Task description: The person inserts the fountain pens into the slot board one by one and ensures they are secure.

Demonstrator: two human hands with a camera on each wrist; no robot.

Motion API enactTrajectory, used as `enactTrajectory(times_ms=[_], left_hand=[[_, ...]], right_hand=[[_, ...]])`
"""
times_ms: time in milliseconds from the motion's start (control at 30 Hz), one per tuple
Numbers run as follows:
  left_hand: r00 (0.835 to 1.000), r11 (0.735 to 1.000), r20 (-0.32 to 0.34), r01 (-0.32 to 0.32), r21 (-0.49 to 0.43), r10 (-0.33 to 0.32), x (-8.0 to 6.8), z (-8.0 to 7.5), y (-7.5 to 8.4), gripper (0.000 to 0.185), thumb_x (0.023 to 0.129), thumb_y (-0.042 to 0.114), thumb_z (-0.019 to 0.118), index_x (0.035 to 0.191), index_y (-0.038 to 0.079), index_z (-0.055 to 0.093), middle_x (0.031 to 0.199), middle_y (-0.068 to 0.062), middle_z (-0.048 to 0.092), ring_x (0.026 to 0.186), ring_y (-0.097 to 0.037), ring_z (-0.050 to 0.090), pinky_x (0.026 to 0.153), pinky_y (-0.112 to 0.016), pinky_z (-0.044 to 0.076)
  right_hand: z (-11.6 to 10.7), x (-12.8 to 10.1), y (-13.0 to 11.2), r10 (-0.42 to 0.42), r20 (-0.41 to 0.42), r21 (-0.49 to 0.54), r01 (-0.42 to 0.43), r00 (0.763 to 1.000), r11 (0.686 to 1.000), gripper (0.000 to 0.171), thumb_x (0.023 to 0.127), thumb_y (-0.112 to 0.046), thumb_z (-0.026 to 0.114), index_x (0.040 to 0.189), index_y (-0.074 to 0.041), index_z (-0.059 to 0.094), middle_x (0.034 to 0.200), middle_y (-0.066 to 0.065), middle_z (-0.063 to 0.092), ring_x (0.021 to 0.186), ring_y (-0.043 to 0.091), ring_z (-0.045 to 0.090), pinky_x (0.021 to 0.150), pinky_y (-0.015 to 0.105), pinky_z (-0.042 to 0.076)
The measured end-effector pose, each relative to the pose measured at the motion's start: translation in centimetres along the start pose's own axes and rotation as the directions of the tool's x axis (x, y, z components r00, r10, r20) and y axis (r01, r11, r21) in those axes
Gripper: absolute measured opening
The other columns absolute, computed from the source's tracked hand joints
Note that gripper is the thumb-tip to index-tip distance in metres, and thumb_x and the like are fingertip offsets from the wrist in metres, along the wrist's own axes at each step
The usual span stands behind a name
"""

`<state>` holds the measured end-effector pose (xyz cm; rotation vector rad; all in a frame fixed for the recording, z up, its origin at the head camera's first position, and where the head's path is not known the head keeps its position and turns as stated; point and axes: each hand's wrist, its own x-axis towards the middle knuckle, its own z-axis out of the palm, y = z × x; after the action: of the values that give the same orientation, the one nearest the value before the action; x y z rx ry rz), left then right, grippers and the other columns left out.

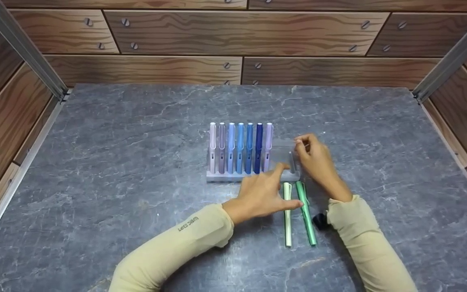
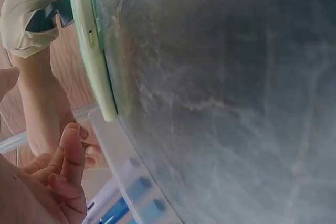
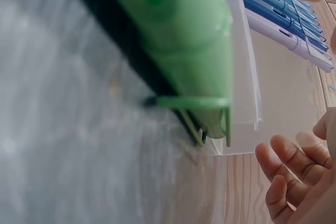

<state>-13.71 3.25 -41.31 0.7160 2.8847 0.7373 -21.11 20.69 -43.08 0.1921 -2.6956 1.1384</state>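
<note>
A clear pen stand [image 1: 213, 177] holds several upright pens in lilac and blue shades, among them a dark blue pen [image 1: 259, 142] and a lilac pen [image 1: 269, 138] at the right end of the row. My left hand [image 1: 260, 194] is spread before the stand's front, thumb extended over a pale green pen [image 1: 288, 227] lying on the table. Beside that lies a green pen [image 1: 307, 219], large and close in the right wrist view. My right hand [image 1: 316, 160] is at the stand's right end, fingers loosely bent; no pen shows in it. Whether its fingertips touch the stand, I cannot tell.
The grey marbled table [image 1: 116, 182] stretches around the stand. Wood-patterned panels [image 1: 241, 32] rise behind it, with metal posts [image 1: 452, 56] at the corners. A black wrist strap piece [image 1: 320, 222] shows by the right cuff.
</note>
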Motion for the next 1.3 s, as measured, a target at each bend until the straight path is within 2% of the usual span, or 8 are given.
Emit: enactTrajectory(times_ms=[267,500,700,833,1033,1300], left_hand=[[0.997,0.996,0.074,0.023,0.084,-0.029,0.4,1.0,0.4,0.09,0.068,0.076,0.066,0.138,0.025,0.042,0.068,0.007,0.055,0.051,-0.011,0.048,0.043,-0.025,0.037],[0.99,0.991,0.125,0.047,0.123,-0.062,0.8,1.2,0.5,0.091,0.063,0.074,0.071,0.135,0.023,0.048,0.065,0.009,0.053,0.053,-0.011,0.049,0.045,-0.025,0.037],[0.979,0.987,0.175,0.077,0.138,-0.1,1.1,1.3,0.4,0.09,0.061,0.072,0.074,0.133,0.022,0.051,0.075,0.006,0.061,0.062,-0.014,0.054,0.05,-0.027,0.039],[0.976,0.985,0.191,0.075,0.154,-0.104,1.2,1.4,0.4,0.084,0.062,0.07,0.076,0.127,0.022,0.054,0.084,0.003,0.066,0.068,-0.017,0.059,0.053,-0.029,0.04],[0.969,0.985,0.221,0.082,0.149,-0.114,1.5,1.7,0.6,0.07,0.063,0.065,0.078,0.115,0.021,0.058,0.078,0.007,0.061,0.068,-0.015,0.056,0.056,-0.029,0.041],[0.963,0.981,0.225,0.112,0.159,-0.146,1.4,1.7,0.6,0.064,0.062,0.06,0.082,0.106,0.021,0.056,0.076,0.007,0.059,0.071,-0.016,0.058,0.058,-0.03,0.042]], right_hand=[[0.0,0.1,0.0,0.003,-0.012,-0.008,-0.003,1.0,1.0,0.024,0.098,-0.014,0.047,0.11,0.002,0.061,0.089,0.018,0.069,0.08,0.027,0.065,0.069,0.031,0.048],[0.0,0.1,-0.1,-0.008,-0.037,-0.01,0.007,0.999,1.0,0.022,0.097,-0.013,0.049,0.108,0.001,0.062,0.085,0.016,0.07,0.076,0.025,0.064,0.066,0.028,0.047],[0.0,0.1,-0.1,0.003,-0.023,-0.021,-0.004,1.0,1.0,0.023,0.098,-0.015,0.05,0.109,0.001,0.062,0.087,0.015,0.07,0.076,0.023,0.064,0.065,0.024,0.046],[0.0,0.1,-0.1,0.004,-0.034,-0.02,-0.004,0.999,1.0,0.023,0.097,-0.014,0.05,0.109,0.001,0.062,0.086,0.016,0.07,0.076,0.023,0.064,0.065,0.026,0.046],[0.0,0.0,-0.1,0.018,-0.03,-0.021,-0.019,0.999,1.0,0.024,0.097,-0.014,0.049,0.109,0.001,0.063,0.087,0.017,0.07,0.077,0.025,0.065,0.067,0.03,0.047],[0.0,0.1,-0.1,0.014,-0.031,-0.02,-0.015,0.999,1.0,0.023,0.097,-0.015,0.05,0.109,0.001,0.062,0.088,0.017,0.071,0.078,0.027,0.066,0.068,0.032,0.048]])
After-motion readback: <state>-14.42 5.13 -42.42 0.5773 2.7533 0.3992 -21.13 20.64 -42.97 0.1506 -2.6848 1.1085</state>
